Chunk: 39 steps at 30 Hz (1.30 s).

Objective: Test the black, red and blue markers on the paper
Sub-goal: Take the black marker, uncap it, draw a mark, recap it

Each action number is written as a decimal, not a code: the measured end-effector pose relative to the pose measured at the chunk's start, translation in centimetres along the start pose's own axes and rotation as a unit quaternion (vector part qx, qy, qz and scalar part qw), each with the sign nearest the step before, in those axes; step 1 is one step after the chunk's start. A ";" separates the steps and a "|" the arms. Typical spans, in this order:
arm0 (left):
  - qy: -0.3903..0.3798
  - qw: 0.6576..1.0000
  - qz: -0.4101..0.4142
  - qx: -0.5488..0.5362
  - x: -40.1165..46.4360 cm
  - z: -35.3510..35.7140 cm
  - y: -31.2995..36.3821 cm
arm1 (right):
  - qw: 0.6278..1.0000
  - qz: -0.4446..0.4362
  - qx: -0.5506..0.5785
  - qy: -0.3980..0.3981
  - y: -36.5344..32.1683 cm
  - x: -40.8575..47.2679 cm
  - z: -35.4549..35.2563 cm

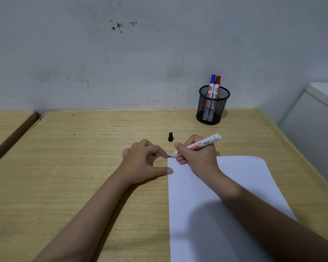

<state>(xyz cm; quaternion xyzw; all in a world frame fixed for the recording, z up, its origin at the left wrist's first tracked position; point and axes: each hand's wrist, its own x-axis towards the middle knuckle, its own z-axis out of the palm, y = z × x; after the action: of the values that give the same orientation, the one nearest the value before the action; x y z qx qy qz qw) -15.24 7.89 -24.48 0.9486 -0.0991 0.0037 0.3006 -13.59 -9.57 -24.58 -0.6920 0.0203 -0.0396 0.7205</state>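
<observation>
A white sheet of paper (225,195) lies on the wooden desk (83,167), right of centre. My right hand (197,157) grips an uncapped black marker (204,143), its black tip at the paper's top left corner. My left hand (142,161) rests on the desk beside that corner, thumb on the paper's left edge, index fingertip next to the marker tip. The marker's black cap (170,137) stands on the desk just beyond my hands. A blue marker (211,86) and a red marker (217,86) stand capped in a black mesh cup (212,108).
The mesh cup stands at the desk's back edge against a stained grey wall (140,53). A second wooden desk (6,125) adjoins on the left. A white cabinet (318,118) stands to the right.
</observation>
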 end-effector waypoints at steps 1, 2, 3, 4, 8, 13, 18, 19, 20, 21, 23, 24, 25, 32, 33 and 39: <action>0.001 1.000 -0.001 -0.001 0.0 0.0 0.0 | 1.000 -0.001 -0.001 0.000 0.0 0.0 0.0; 0.003 1.000 -0.001 -0.002 0.0 0.0 0.0 | 1.000 -0.001 -0.002 -0.001 0.1 0.1 0.0; 0.005 1.000 -0.002 -0.004 0.0 0.0 -0.1 | 1.000 -0.002 -0.004 -0.002 0.1 0.1 0.0; 0.007 1.000 -0.002 -0.006 0.0 0.1 -0.1 | 1.000 -0.002 -0.007 -0.004 0.1 0.1 0.0; 0.013 1.000 -0.001 -0.009 0.1 0.2 -0.1 | 1.000 -0.001 -0.016 -0.005 0.1 0.0 0.0; 0.014 1.000 0.001 -0.008 0.0 0.2 -0.1 | 1.000 -0.001 -0.022 -0.010 0.0 0.0 0.0; 0.014 1.000 0.004 -0.004 0.0 0.2 -0.1 | 1.000 0.007 -0.023 -0.013 -0.1 0.1 0.1; 0.014 1.000 0.004 -0.006 0.0 0.2 -0.2 | 1.000 0.011 -0.021 -0.016 -0.2 0.1 0.1; 0.014 1.000 0.004 -0.007 0.0 0.2 -0.2 | 1.000 0.014 -0.021 -0.019 -0.2 0.1 0.0; 0.014 1.000 0.005 -0.006 0.1 0.2 -0.2 | 0.999 0.017 -0.022 -0.022 -0.3 0.2 0.0; 0.014 1.000 0.007 -0.002 0.1 0.3 -0.2 | 0.999 0.021 -0.029 -0.028 -0.4 0.2 0.0; 0.014 1.000 0.008 0.001 0.0 0.3 -0.2 | 0.999 0.023 -0.030 -0.029 -0.4 0.2 0.0; 0.014 1.000 0.009 0.003 0.1 0.3 -0.3 | 0.999 0.023 -0.031 -0.031 -0.4 0.2 0.0; 0.017 1.000 0.010 0.004 0.1 0.2 -0.3 | 0.999 0.011 -0.030 -0.024 -0.4 -0.1 -0.1; 0.018 1.000 0.011 0.003 0.1 0.2 -0.3 | 1.000 0.006 -0.016 -0.011 -0.5 -0.2 -0.1; 0.008 1.000 0.008 -0.013 0.1 0.0 0.0 | 0.986 -0.014 0.087 0.143 -0.9 0.1 -0.7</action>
<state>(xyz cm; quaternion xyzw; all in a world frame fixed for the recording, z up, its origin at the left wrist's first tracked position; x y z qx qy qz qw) -15.18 7.90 -24.52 0.9438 -0.1039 0.0123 0.3136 -13.61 -10.28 -23.74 -0.6145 0.1097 -0.1496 0.7668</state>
